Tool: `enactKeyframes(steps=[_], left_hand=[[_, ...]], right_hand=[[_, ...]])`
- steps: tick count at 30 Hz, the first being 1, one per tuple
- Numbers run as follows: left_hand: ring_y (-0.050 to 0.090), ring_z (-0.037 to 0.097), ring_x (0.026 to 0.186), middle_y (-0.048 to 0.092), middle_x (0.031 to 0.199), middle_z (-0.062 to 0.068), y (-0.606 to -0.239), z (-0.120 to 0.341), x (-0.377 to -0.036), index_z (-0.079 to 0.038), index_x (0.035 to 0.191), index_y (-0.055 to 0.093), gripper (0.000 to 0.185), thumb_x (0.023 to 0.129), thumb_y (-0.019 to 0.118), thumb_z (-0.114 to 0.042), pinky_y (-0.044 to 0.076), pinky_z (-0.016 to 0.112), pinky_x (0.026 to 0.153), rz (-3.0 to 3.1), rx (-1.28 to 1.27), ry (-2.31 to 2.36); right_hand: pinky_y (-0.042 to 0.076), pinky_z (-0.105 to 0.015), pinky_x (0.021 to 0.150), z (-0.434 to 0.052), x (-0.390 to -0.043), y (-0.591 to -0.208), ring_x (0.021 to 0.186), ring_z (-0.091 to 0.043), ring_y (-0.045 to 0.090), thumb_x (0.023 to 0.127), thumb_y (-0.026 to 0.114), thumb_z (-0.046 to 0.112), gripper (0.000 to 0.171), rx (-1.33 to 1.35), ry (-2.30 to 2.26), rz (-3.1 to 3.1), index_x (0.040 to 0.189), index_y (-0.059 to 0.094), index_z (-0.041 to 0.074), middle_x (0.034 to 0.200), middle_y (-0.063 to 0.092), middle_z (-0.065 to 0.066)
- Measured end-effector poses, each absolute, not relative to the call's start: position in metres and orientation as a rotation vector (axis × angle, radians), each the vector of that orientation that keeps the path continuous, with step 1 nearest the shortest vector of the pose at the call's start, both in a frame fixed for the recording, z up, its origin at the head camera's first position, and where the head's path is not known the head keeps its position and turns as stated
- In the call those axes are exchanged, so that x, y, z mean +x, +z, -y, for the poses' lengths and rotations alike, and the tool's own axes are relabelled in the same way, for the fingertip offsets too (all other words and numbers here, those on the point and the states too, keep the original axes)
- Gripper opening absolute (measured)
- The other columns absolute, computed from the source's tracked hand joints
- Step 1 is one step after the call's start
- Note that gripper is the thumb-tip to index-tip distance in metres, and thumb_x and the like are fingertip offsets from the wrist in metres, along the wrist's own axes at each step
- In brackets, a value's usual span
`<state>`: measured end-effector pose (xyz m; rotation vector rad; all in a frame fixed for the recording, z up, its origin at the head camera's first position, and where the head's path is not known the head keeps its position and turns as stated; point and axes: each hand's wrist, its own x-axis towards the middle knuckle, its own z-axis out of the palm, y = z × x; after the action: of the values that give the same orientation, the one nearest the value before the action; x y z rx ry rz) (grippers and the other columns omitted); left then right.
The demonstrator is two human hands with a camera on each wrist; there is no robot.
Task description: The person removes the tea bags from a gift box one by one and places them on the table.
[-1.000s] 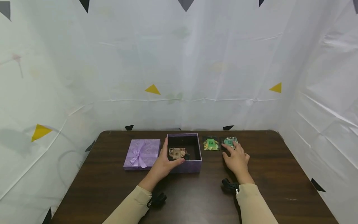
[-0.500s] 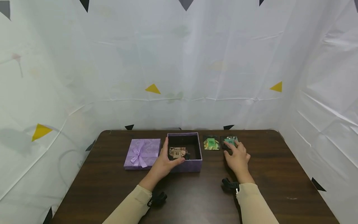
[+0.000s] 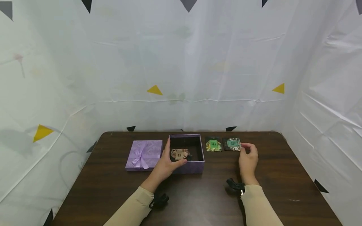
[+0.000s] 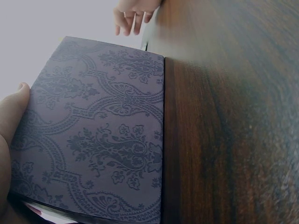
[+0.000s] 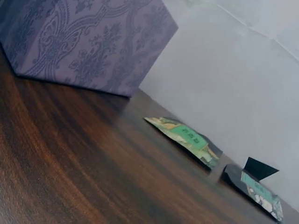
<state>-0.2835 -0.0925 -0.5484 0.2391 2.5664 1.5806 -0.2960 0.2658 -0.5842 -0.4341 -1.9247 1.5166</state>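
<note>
Hovering with fingers loosely curled, the right hand [image 3: 248,158] sits just beside the teal-labelled packet [image 3: 232,144], empty.

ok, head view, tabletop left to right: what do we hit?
Lid with bow → left hand → open box → yellow-green packet → teal packet → right hand.

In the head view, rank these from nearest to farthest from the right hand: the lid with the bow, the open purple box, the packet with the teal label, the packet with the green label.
1. Teal-label packet, just left of the right hand.
2. Green-label packet, next one left.
3. Open purple box, at the centre, held by the left hand.
4. Lid with the bow, far left.
</note>
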Motion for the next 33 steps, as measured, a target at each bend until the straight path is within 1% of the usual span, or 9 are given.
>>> enactKeyframes(steps=[3,7,12,17,22,24,27,31,33], left_hand=[[0.020,0.045,0.168,0.010,0.185,0.012,-0.549,0.092,-0.285,-0.043,0.175,-0.005,0.130,0.086,0.088,-0.061,0.026,0.074,0.129,-2.565,0.235,1.589],[0.020,0.045,0.168,0.010,0.185,0.013,-0.549,0.091,-0.287,-0.043,0.175,-0.005,0.130,0.086,0.088,-0.062,0.026,0.074,0.128,-2.566,0.243,1.595],[0.021,0.045,0.168,0.010,0.185,0.013,-0.549,0.092,-0.285,-0.042,0.175,-0.004,0.134,0.082,0.087,-0.070,0.027,0.074,0.128,-2.565,0.239,1.587],[0.021,0.045,0.168,0.011,0.185,0.013,-0.551,0.092,-0.286,-0.042,0.175,-0.004,0.133,0.082,0.087,-0.069,0.027,0.074,0.128,-2.562,0.250,1.607],[0.021,0.045,0.168,0.011,0.184,0.014,-0.553,0.091,-0.286,-0.039,0.176,-0.003,0.133,0.083,0.088,-0.067,0.028,0.073,0.128,-2.562,0.248,1.600],[0.022,0.046,0.167,0.012,0.184,0.014,-0.553,0.091,-0.286,-0.038,0.176,-0.003,0.133,0.083,0.088,-0.067,0.028,0.074,0.127,-2.561,0.246,1.594],[0.023,0.047,0.167,0.012,0.184,0.014,-0.553,0.091,-0.286,-0.039,0.176,-0.003,0.133,0.083,0.088,-0.068,0.029,0.076,0.126,-2.555,0.245,1.595],[0.024,0.048,0.166,0.012,0.184,0.014,-0.553,0.092,-0.285,-0.042,0.175,-0.004,0.132,0.083,0.088,-0.067,0.030,0.076,0.125,-2.565,0.237,1.585],[0.023,0.047,0.167,0.013,0.184,0.014,-0.552,0.093,-0.285,-0.041,0.175,-0.004,0.131,0.084,0.088,-0.064,0.029,0.076,0.126,-2.569,0.232,1.588]], right_hand=[[0.040,-0.024,0.088,-0.265,-0.296,-0.580,0.101,-0.011,0.052,0.109,0.055,0.002,0.020,-0.428,1.571,1.836,0.119,0.068,-0.009,0.115,0.063,-0.017],[0.041,-0.021,0.080,-0.262,-0.297,-0.573,0.092,-0.008,0.050,0.109,0.055,0.001,0.020,-0.415,1.587,1.800,0.118,0.068,-0.012,0.110,0.062,-0.016],[0.043,-0.018,0.076,-0.256,-0.296,-0.558,0.091,-0.012,0.052,0.108,0.057,-0.001,0.020,-0.366,1.635,1.818,0.121,0.066,-0.014,0.110,0.062,-0.018],[0.049,-0.017,0.080,-0.248,-0.291,-0.534,0.098,-0.015,0.063,0.110,0.059,0.006,0.020,-0.272,1.748,1.889,0.122,0.067,-0.008,0.109,0.066,-0.006],[0.058,-0.022,0.080,-0.238,-0.287,-0.509,0.096,-0.016,0.072,0.112,0.059,0.010,0.020,-0.134,1.868,1.984,0.123,0.065,-0.005,0.105,0.071,-0.005],[0.062,-0.026,0.081,-0.234,-0.286,-0.500,0.095,-0.014,0.073,0.113,0.058,0.011,0.022,-0.059,1.911,2.044,0.125,0.063,-0.006,0.107,0.071,-0.006],[0.065,-0.031,0.083,-0.226,-0.287,-0.489,0.096,-0.015,0.075,0.115,0.056,0.014,0.021,0.053,2.020,2.114,0.126,0.062,-0.003,0.108,0.072,-0.004],[0.067,-0.034,0.079,-0.210,-0.292,-0.476,0.090,-0.018,0.079,0.115,0.057,0.016,0.016,0.185,2.220,2.170,0.123,0.064,0.005,0.109,0.071,-0.007],[0.067,-0.034,0.077,-0.199,-0.296,-0.471,0.087,-0.021,0.080,0.115,0.057,0.017,0.017,0.224,2.303,2.207,0.124,0.064,0.005,0.109,0.070,-0.011]])
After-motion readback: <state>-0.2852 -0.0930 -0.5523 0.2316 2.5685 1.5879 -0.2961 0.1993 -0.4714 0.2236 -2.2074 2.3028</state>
